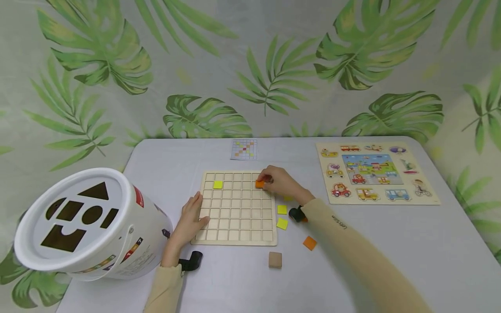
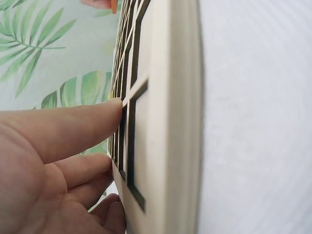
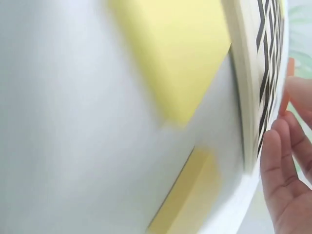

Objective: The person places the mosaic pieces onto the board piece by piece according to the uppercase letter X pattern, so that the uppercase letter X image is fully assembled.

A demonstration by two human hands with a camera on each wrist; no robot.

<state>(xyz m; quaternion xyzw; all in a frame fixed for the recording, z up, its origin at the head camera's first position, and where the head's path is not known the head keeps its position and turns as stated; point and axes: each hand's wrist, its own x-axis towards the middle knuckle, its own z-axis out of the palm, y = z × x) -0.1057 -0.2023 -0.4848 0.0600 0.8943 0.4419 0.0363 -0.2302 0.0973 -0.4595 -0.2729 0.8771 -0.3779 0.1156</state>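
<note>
A wooden grid board (image 1: pixel 235 213) lies on the white table, with one yellow square tile (image 1: pixel 218 184) in a cell of its upper left part. My right hand (image 1: pixel 279 181) pinches an orange square tile (image 1: pixel 259 184) over the board's upper right cells. In the right wrist view the orange tile (image 3: pixel 286 92) stands tilted on edge between thumb and fingers. My left hand (image 1: pixel 190 221) rests on the board's left edge. In the left wrist view its thumb (image 2: pixel 97 122) lies against the grid ridges.
Loose yellow tiles (image 1: pixel 282 224), an orange tile (image 1: pixel 310 243) and a brown block (image 1: pixel 275 260) lie right of and below the board. A pattern card (image 1: pixel 244 149) is behind it. A white bucket (image 1: pixel 142 226) stands left, a picture puzzle (image 1: pixel 326 174) right.
</note>
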